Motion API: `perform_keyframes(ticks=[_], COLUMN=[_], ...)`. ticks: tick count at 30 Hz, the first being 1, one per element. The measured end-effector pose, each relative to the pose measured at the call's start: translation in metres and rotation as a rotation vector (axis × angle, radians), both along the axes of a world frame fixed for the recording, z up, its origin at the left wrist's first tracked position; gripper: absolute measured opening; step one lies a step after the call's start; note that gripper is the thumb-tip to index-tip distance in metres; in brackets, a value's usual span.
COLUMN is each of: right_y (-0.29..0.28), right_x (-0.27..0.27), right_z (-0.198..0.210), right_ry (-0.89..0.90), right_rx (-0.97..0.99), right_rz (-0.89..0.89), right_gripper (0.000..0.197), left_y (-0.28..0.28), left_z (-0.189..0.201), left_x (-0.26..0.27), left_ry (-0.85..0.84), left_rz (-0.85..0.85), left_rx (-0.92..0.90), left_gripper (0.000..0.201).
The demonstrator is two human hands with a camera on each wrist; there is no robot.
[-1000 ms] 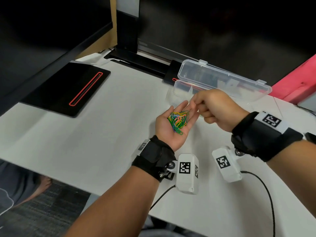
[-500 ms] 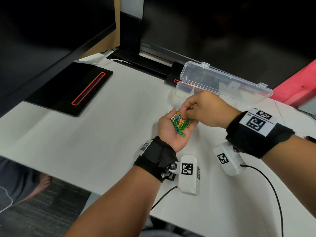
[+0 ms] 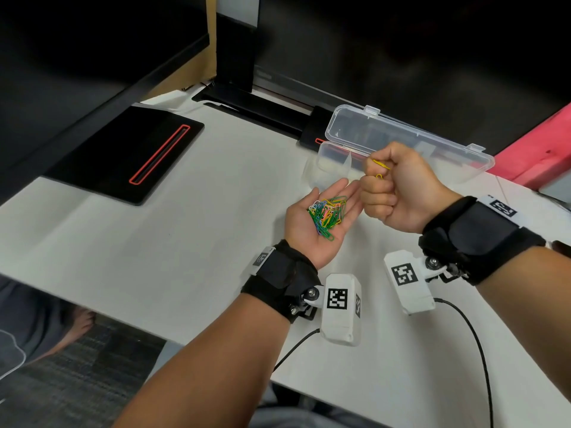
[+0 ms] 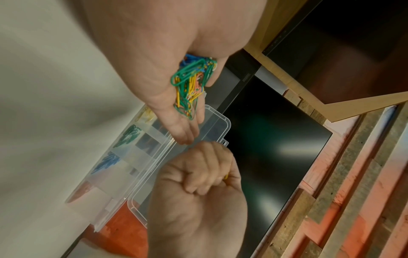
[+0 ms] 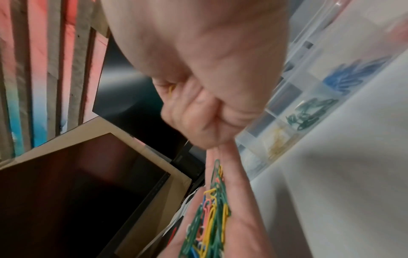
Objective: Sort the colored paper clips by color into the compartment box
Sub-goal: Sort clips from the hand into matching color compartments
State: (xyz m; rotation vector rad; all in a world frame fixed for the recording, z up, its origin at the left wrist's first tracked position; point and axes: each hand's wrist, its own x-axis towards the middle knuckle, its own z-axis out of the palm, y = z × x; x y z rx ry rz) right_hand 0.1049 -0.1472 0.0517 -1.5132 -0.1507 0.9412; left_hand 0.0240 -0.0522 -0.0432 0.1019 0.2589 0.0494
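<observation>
My left hand (image 3: 318, 222) lies palm up over the white table, fingers straight, carrying a heap of mixed paper clips (image 3: 328, 216) in green, yellow, pink and blue. The same heap of paper clips (image 4: 190, 85) shows in the left wrist view. My right hand (image 3: 398, 186) is curled into a fist just right of it and pinches yellow paper clips (image 3: 380, 168) between thumb and forefinger. Behind both hands stands the clear compartment box (image 3: 330, 159) with its lid (image 3: 401, 140) open. Its compartments hold yellow clips (image 4: 145, 114), green clips (image 4: 130, 135) and blue clips (image 4: 107, 161).
A black pad with a red outlined slot (image 3: 123, 152) lies at the table's back left. A monitor stand (image 3: 244, 97) rises behind the box. A red board (image 3: 537, 152) sits at the far right. Camera cables (image 3: 472, 335) trail over the table's near edge.
My right hand dipped its fingertips into the heap on my left palm, then lifted away up and to the right with yellow clips pinched. The left palm stayed put.
</observation>
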Motion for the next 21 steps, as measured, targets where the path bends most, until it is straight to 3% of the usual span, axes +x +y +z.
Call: perform_keyframes(ticks=[5,10,13,16,21], right_y=[0.001,0.006,0.009,0.015,0.018], right_x=[0.001,0.002,0.003,-0.003,-0.012], right_z=[-0.002,-0.001,0.002,0.002,0.0], right_ry=[0.052,0.07,0.047,-0.235,-0.962], right_rx=[0.192,0.179,0.024,-0.233,-0.577], right_rz=[-0.013,-0.05,-0.045,0.013,0.377], right_gripper=[0.008,0.013,0.034,0.046,0.026], left_y=[0.0,0.0,0.001,0.0,-0.001], left_z=[0.0,-0.002,-0.003,-0.004,-0.006], left_x=[0.001,0.001,0.003,0.003,0.003], left_ry=[0.0,0.003,0.005,0.005,-0.027], left_rz=[0.007,0.005,0.007,0.007,0.021], left_rx=[-0.01,-0.03,-0.032,-0.018,-0.044], left_gripper=[0.044,0.043,0.043,0.043,0.039])
